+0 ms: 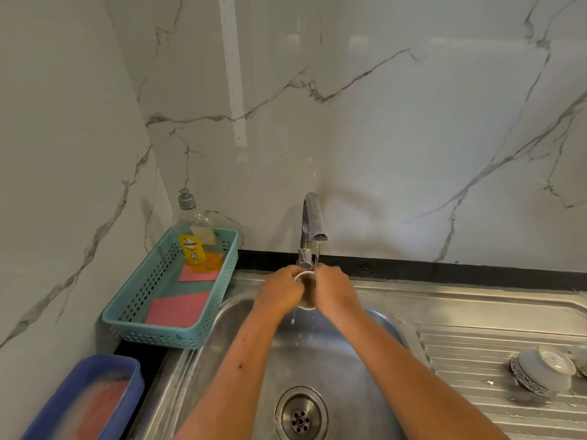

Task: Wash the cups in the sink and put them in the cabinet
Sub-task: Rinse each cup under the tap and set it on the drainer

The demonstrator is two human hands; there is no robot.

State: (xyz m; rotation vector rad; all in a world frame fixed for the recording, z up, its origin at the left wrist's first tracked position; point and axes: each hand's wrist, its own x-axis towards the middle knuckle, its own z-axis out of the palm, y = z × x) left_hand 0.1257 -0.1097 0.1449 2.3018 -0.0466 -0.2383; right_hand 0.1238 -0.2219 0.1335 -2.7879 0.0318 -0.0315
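Head view showed the left hand (279, 289) and the right hand (333, 290) both wrapped around a white ceramic cup (304, 274), held under the running chrome tap (313, 223) above the stainless steel sink (305, 360). Another white patterned cup (540, 369) lay upturned on the draining board (470, 354).

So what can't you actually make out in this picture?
Head view, the only one:
- The cup under the tap: mostly covered by the left hand and right hand; only rim and base show.
- The item beside the upturned cup: cut off by the right edge.
- The blue tub: blurred, contents unclear.
- The cabinet: out of frame.
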